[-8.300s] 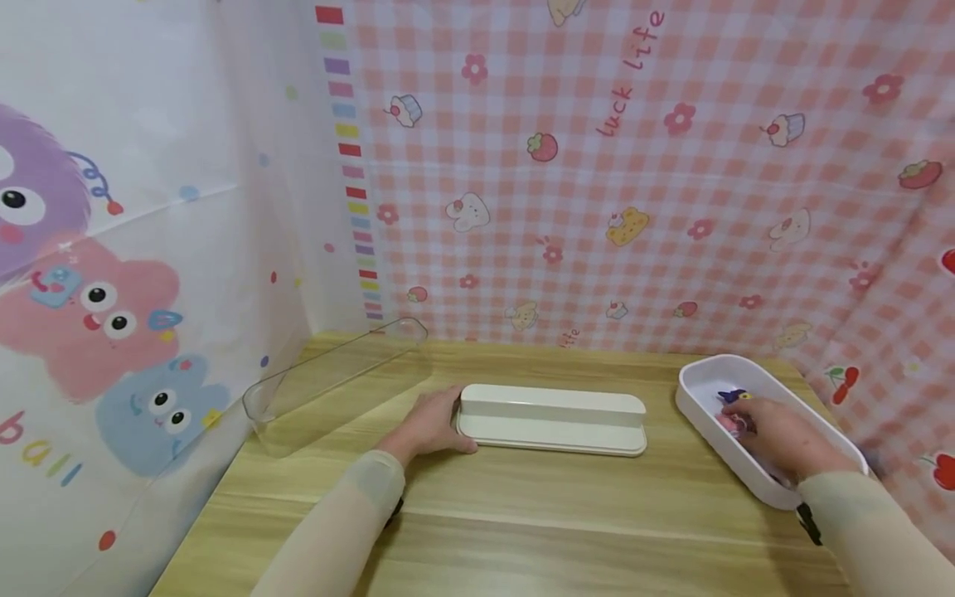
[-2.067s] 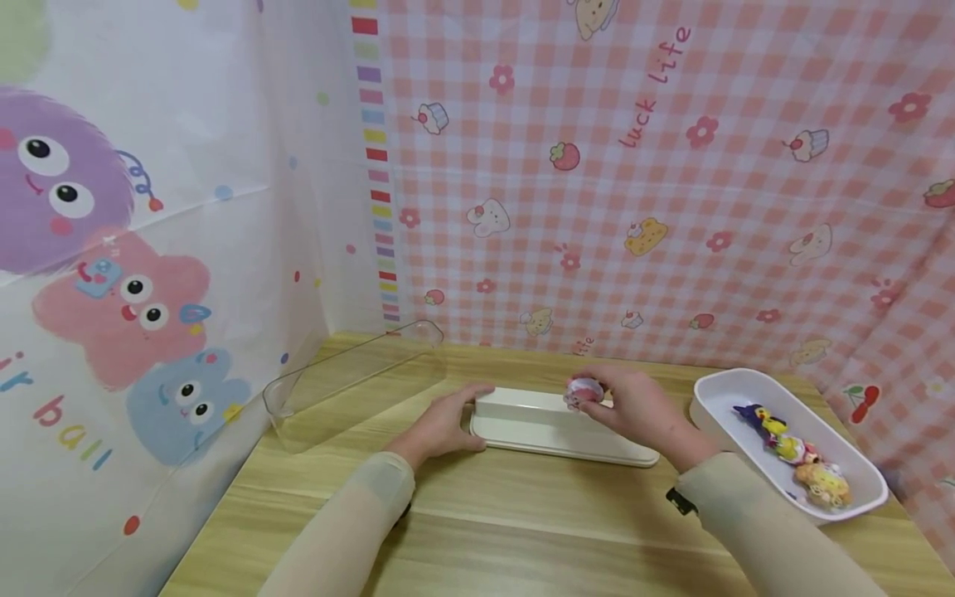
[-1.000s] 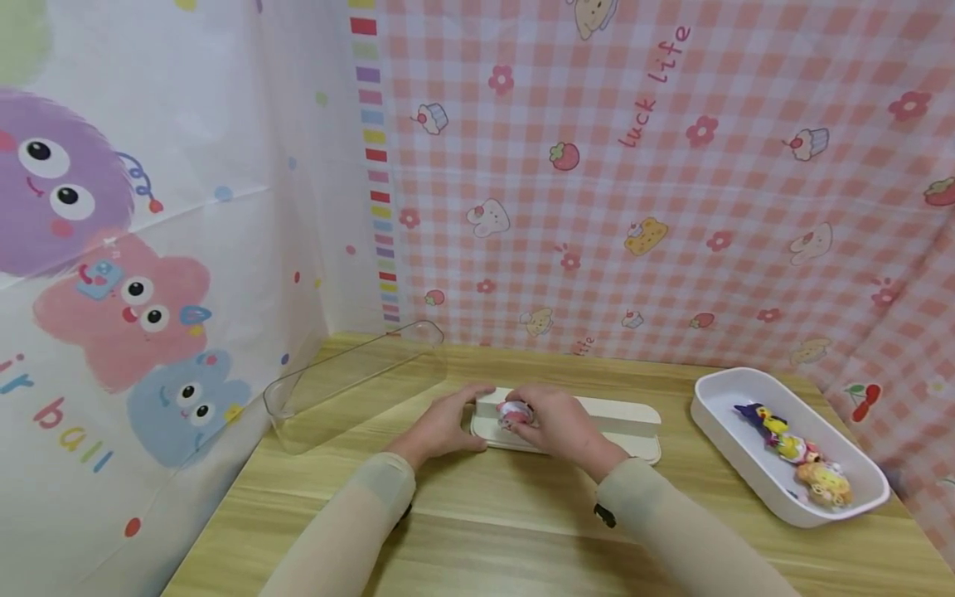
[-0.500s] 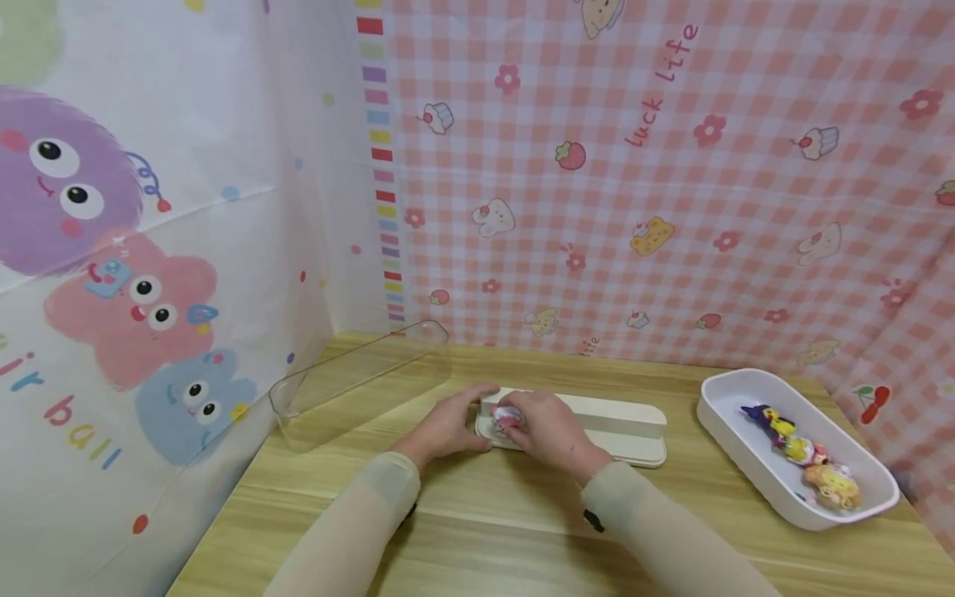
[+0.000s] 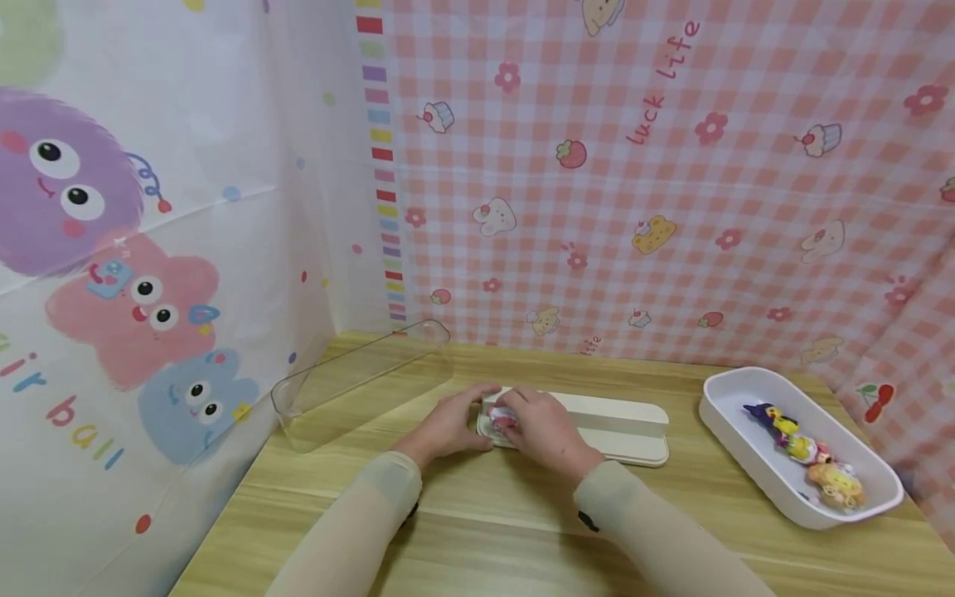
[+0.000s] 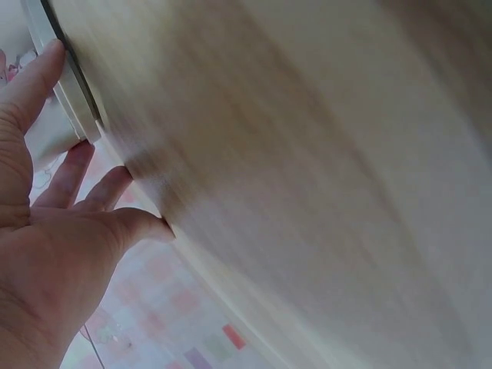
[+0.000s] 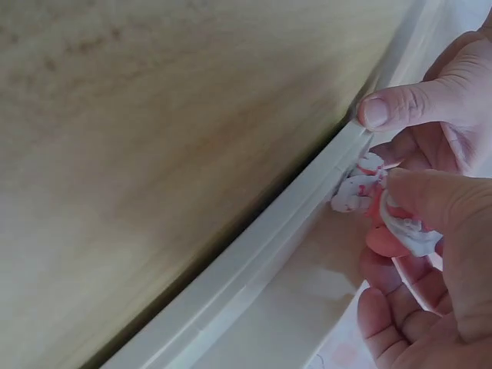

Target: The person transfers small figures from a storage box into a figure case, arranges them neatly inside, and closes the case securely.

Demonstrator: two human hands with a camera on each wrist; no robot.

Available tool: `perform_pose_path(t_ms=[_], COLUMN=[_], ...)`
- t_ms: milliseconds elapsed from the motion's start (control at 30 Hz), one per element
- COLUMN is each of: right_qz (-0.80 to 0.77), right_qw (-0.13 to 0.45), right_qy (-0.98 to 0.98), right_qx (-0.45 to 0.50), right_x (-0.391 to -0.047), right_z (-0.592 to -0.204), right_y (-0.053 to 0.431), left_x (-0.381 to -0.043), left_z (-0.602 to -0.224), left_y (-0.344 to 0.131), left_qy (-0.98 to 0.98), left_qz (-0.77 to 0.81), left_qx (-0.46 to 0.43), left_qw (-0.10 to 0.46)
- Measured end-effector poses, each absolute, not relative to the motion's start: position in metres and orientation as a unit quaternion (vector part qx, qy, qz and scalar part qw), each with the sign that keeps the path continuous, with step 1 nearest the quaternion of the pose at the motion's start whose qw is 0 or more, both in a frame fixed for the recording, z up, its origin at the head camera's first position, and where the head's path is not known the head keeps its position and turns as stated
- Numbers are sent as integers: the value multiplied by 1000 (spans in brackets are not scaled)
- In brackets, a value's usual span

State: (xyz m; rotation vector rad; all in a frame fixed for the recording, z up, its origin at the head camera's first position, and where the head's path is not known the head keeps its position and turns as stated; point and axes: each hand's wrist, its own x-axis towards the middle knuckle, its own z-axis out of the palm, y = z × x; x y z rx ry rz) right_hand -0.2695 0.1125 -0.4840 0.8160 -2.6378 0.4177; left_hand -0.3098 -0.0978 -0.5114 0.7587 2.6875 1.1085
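A small pink-and-white figurine [image 5: 502, 419] is pinched in my right hand [image 5: 550, 433], at the left end of a white stepped stand [image 5: 627, 424]. In the right wrist view the figurine [image 7: 388, 237] shows a pink body with white parts, and its base end is at the lower step, partly hidden by fingers. My left hand [image 5: 446, 427] holds the stand's left end, thumb at the front edge and fingers behind. The left wrist view shows that thumb against the stand's edge [image 6: 74, 96], with other fingertips touching the tabletop's rim area.
A white tray [image 5: 753, 468] at the right holds several colourful figurines [image 5: 800, 448]. A clear plastic cover [image 5: 361, 352] sits at the back left of the wooden table [image 5: 485, 539]. Printed cloths [image 5: 522, 166] hang behind and at the sides.
My right hand took the pink figurine from the tray, carried it left over the stand and lowered it to the left end. It shifts slightly left lately. The left hand stays at the stand.
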Motion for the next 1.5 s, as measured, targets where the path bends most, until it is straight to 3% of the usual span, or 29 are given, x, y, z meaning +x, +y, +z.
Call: perform_pose_path(t_ms=[500,967,1500], right_qz=[130,128,123], right_qw=[187,155,157], right_qy=[-934,-943,-946], right_qx=[275,264,255], right_x=[-269,-268,-268], right_z=[-488,-487,-485], right_y=[109,109,109], left_x=[-308,-307,-306], left_z=[-509,-509,-508], left_y=[-97,-97,-97], left_qy=[893,895,891], left_qz=[367,363,367], left_qx=[252,248,262], left_qw=[65,70,60])
